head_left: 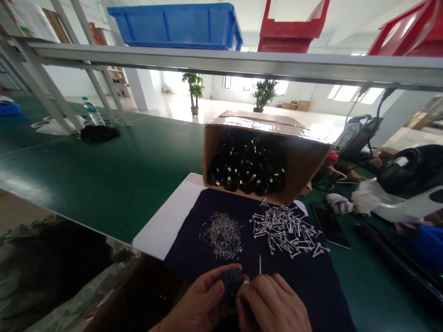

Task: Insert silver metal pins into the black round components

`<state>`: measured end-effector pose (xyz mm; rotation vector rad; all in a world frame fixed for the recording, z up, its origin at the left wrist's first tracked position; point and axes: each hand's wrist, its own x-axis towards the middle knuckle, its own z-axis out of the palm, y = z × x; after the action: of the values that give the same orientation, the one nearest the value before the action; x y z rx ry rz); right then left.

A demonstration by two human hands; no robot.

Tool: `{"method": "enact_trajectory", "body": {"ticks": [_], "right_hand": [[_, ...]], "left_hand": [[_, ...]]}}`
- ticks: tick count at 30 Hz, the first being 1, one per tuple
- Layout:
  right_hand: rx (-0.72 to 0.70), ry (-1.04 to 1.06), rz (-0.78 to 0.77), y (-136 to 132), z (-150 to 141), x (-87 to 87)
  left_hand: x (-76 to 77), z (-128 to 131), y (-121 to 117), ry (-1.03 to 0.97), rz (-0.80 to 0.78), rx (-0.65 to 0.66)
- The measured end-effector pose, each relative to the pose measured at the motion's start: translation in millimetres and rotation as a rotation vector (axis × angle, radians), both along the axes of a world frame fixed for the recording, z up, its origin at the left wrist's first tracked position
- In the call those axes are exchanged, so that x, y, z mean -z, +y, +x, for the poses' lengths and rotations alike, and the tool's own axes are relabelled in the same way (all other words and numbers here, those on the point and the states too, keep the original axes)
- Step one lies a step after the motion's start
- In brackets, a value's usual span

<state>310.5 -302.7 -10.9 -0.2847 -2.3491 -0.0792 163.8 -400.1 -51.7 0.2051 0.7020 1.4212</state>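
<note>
Daylight pours through the far windows [342, 92], burning white; I'm catching glare on the green tabletop [145, 159] at left, shadow inside the cardboard box [304, 161], detail lost on the black part [231, 287], shelf uprights [46, 87] stretching edgeward.

And no lettering reads clearly here: a label [90, 108] wraps the bottle [97, 119] on the desk [155, 147], too small and blurred to read.

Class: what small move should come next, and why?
Perhaps the right hand should press the shiny bit against the block: the left hand holds the block, and the bit shows at the block's edge, by the right hand. Whether it is seated is hidden.
</note>
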Motion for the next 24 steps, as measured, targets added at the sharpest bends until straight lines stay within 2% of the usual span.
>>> {"method": "enact_trajectory", "body": {"ticks": [5, 8, 15, 20, 24], "right_hand": [[-0.135, 0.056, -0.209, 2.4, -2.4, 7.4], [-0.179, 0.084, -0.27, 5.3, -0.7, 11.3], [-0.127, 0.022, -0.276, 6.0, 7.2, 12.0], [-0.066, 0.116, -0.27, -1.7, 5.0, 17.8], [-0.024, 0.138, -0.294, -7.6, 7.9, 24.1]], "left_hand": [[-3.5, -0.6, -0.2, 0.033, -0.022, 0.041], [-8.5, -1.4, -1.3, 0.076, -0.033, 0.058], [-12.3, -1.5, -1.6, 0.224, -0.011, 0.013], [-3.7, -0.2, 1.1, 0.394, 0.117, -0.06], [5.0, 4.4, 0.6, 0.459, 0.139, -0.124]]}}
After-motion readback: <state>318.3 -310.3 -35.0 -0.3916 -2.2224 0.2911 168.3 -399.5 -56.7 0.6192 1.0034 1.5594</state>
